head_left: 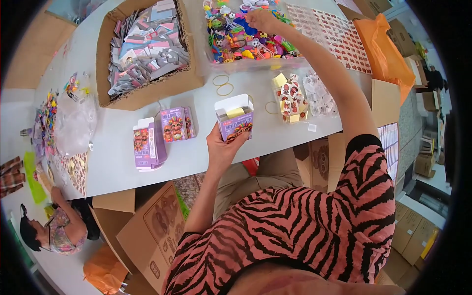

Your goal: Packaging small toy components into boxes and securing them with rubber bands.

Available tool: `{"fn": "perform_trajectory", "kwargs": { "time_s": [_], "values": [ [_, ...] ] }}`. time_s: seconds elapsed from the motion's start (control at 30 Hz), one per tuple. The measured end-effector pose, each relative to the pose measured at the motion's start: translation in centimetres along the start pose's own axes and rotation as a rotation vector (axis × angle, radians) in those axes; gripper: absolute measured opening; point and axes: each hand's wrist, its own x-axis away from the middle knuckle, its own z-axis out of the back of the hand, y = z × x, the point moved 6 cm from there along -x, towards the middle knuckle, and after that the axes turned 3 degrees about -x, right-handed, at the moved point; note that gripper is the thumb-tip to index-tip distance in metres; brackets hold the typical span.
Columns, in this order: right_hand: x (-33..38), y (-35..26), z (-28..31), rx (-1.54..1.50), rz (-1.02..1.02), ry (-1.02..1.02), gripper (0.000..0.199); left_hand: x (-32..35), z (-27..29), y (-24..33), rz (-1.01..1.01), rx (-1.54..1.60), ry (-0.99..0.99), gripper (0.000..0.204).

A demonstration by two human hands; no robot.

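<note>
My left hand (223, 147) is closed around a small purple carton (237, 125) printed with cartoon figures. Its white top flap stands up, and something pale yellow shows inside. My right hand (263, 20) reaches over a clear plastic bin (275, 64) full of small bright toys (231, 42). Its fingers are bent together beside a blue piece (245, 25); what they hold is hidden. Left of the carton lie more purple boxes (173, 125), and one with its flap up (145, 142) sits nearest the table's edge.
A brown cardboard box (147, 98) holds many flat grey and pink packets. Rubber bands (224, 89), a clear tray of stickers (293, 98) and small clear bags (319, 96) lie on the white table (196, 157). Sticker sheets (339, 39) and an orange bag (386, 54) are at right. Another person (64, 226) sits left.
</note>
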Motion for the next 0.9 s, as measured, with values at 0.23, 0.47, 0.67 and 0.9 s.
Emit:
{"fn": "perform_trajectory", "kwargs": {
  "time_s": [0.23, 0.47, 0.67, 0.9],
  "values": [
    [-0.7, -1.5, -2.4, 0.423, -0.007, -0.289, 0.02, -0.1, 0.4, 0.2, 0.019, -0.018, 0.008, 0.034],
    [1.0, -3.4, -0.5, 0.436, -0.13, -0.122, 0.017, -0.1, 0.6, 0.2, 0.009, -0.046, 0.01, 0.034],
    [2.3, -4.8, 1.7, 0.302, 0.009, -0.061, 0.013, 0.0, 0.5, 0.7, -0.004, -0.083, 0.006, 0.035],
    [3.9, -2.0, 2.9, 0.198, 0.172, 0.01, 0.015, 0.7, 0.0, 1.0, -0.009, -0.033, -0.002, 0.035]
  ]
}}
